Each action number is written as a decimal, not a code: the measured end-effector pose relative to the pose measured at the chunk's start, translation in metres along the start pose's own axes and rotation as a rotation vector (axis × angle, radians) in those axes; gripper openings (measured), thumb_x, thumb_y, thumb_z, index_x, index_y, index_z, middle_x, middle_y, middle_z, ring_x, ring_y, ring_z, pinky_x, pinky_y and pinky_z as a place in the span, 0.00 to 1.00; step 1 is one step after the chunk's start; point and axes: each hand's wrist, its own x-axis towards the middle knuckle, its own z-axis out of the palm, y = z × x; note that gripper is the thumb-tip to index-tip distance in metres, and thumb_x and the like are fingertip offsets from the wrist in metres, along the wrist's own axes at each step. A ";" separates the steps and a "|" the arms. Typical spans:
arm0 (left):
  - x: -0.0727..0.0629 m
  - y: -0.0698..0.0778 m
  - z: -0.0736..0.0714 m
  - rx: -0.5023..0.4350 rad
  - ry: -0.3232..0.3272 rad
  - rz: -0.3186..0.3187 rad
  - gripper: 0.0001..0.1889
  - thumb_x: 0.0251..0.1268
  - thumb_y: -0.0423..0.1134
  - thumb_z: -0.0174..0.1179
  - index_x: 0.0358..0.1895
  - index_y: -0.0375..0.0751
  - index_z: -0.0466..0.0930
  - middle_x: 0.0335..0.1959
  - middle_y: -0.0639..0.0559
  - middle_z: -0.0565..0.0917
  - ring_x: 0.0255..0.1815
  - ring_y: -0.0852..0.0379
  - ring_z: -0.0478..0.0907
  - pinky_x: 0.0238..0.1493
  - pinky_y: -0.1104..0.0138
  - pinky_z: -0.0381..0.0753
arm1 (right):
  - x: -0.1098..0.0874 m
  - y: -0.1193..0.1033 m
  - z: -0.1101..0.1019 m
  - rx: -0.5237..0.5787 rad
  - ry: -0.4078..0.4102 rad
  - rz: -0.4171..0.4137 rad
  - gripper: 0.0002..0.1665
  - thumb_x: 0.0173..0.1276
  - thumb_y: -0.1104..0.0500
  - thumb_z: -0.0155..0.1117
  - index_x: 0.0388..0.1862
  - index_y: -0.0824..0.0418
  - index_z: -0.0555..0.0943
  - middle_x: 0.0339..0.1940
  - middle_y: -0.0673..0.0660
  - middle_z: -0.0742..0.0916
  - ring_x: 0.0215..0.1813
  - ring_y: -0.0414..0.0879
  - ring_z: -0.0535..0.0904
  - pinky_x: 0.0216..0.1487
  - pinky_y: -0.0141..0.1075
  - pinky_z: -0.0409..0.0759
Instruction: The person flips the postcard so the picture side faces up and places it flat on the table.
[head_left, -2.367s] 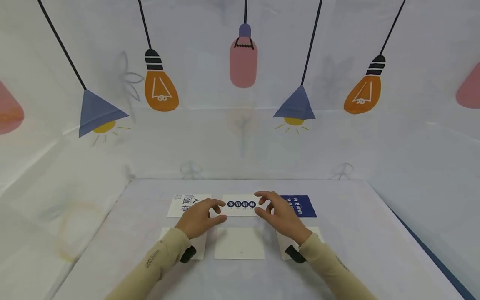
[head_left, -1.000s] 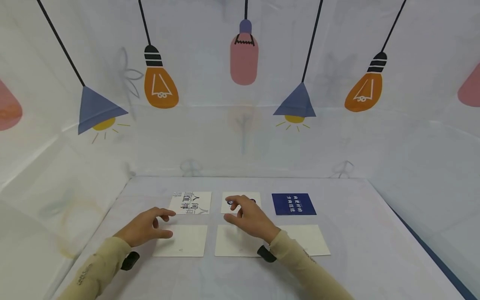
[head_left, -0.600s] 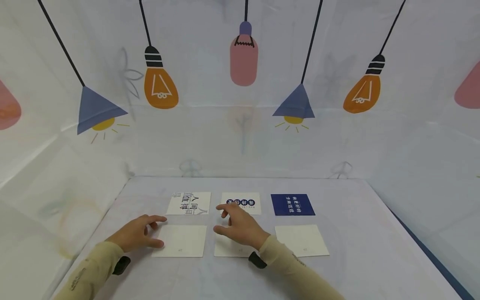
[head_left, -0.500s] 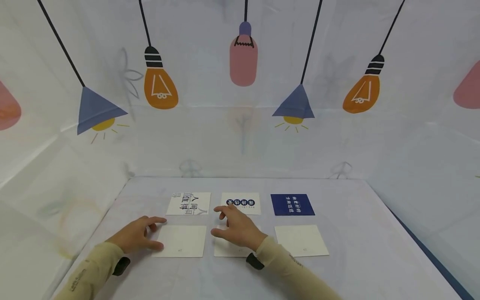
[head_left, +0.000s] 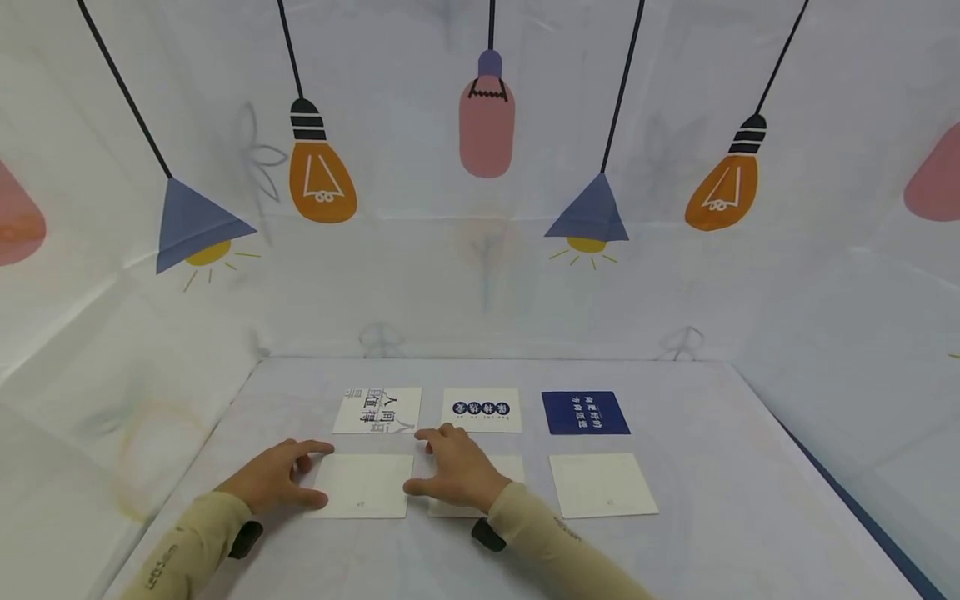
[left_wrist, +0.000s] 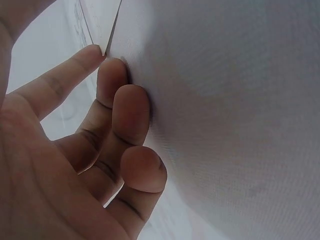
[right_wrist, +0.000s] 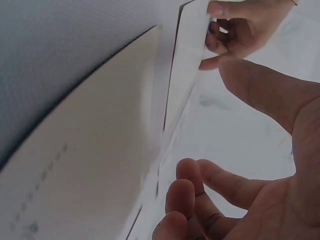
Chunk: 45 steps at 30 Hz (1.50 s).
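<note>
Three cream cards lie blank side up in the front row: a left card (head_left: pixel 365 485), a middle card (head_left: pixel 508 468) and a right card (head_left: pixel 603 485). My left hand (head_left: pixel 264 479) is at the left card's left edge, index fingertip by its far corner and thumb by its near one. In the left wrist view the index finger (left_wrist: pixel 75 70) meets a corner of the card. My right hand (head_left: pixel 459 469) hovers over the middle card, partly hiding it, with thumb and fingertips near the left card's right edge. Its thumb and fingers stand apart in the right wrist view, with nothing between them.
Behind lies a second row: a white card with large characters (head_left: pixel 378 410), a white card with dark blue circles (head_left: pixel 482 410) and a dark blue card (head_left: pixel 587 412). All rest on a white-covered table (head_left: pixel 720 533) before a wall sheet (head_left: pixel 420 283) with printed lamps.
Both hands have moved left from over the back row and come down toward the front row. My right hand kept shifting left and nearer, toward the left card; my left hand has barely moved lately.
</note>
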 end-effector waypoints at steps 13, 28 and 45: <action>-0.003 -0.002 0.001 -0.016 0.031 0.053 0.38 0.43 0.51 0.82 0.61 0.44 0.79 0.36 0.53 0.72 0.36 0.55 0.68 0.37 0.64 0.69 | 0.007 -0.007 0.005 -0.100 -0.007 0.010 0.48 0.49 0.37 0.81 0.67 0.55 0.78 0.42 0.49 0.79 0.43 0.44 0.72 0.50 0.39 0.75; -0.009 -0.002 0.008 0.010 0.130 0.079 0.41 0.41 0.54 0.82 0.62 0.46 0.77 0.37 0.55 0.72 0.36 0.56 0.68 0.36 0.66 0.69 | 0.009 -0.009 0.007 -0.022 -0.014 0.001 0.37 0.48 0.44 0.84 0.57 0.52 0.82 0.38 0.45 0.78 0.42 0.41 0.71 0.49 0.38 0.73; -0.021 0.008 0.002 -0.186 0.123 -0.158 0.38 0.65 0.59 0.67 0.71 0.39 0.70 0.24 0.55 0.82 0.25 0.54 0.74 0.30 0.63 0.70 | 0.004 -0.021 0.007 0.072 0.036 -0.016 0.35 0.50 0.55 0.83 0.56 0.50 0.77 0.36 0.43 0.77 0.35 0.37 0.70 0.40 0.32 0.72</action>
